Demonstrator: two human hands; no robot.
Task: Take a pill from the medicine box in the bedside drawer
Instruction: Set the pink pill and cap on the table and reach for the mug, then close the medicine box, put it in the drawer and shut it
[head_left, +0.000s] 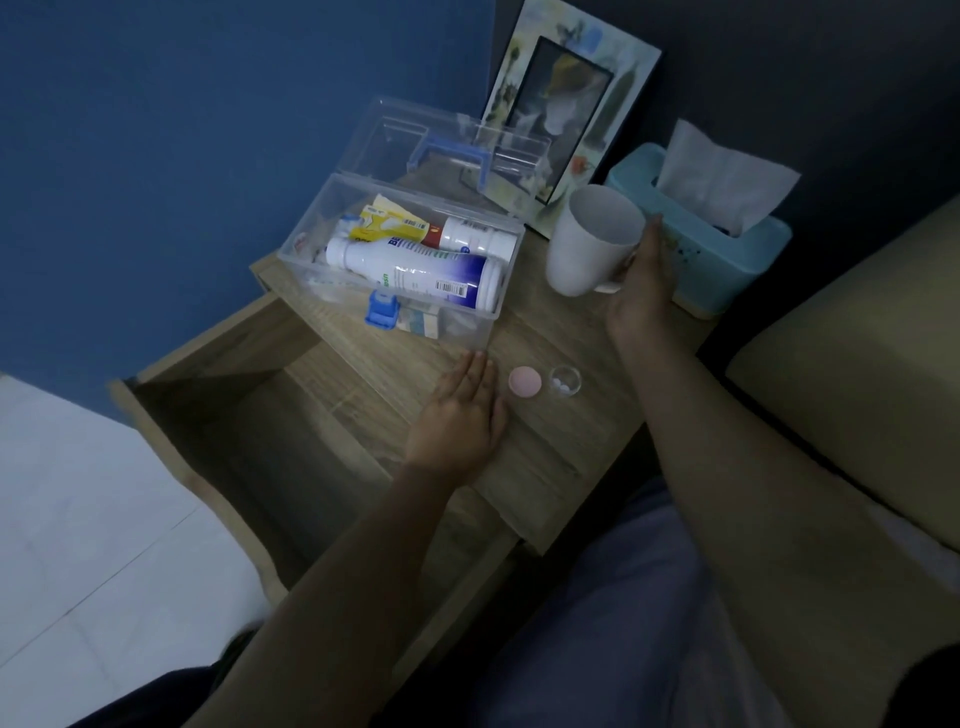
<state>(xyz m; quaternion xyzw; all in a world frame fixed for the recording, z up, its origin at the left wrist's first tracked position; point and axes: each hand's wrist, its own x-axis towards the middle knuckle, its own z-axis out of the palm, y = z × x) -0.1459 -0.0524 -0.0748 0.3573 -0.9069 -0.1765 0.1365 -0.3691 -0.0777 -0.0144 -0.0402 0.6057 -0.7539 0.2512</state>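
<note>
A clear plastic medicine box (306, 234) with a blue handle stands on the bedside table, lid tipped back, holding white bottles and a yellow packet. In front of it lie a pink round cap (525, 382) and a small clear jar (565, 382) with white pills inside. My left hand (460, 415) rests flat on the tabletop just left of the pink cap, fingers together, holding nothing. My right hand (641, 283) grips the handle of a white mug (587, 244), which is tilted above the table.
The drawer (249, 415) under the tabletop is pulled out toward the left, dark inside. A picture frame (566, 104) leans at the back. A teal tissue box (727, 254) stands right of the mug. A beige bed edge (857, 374) lies on the right.
</note>
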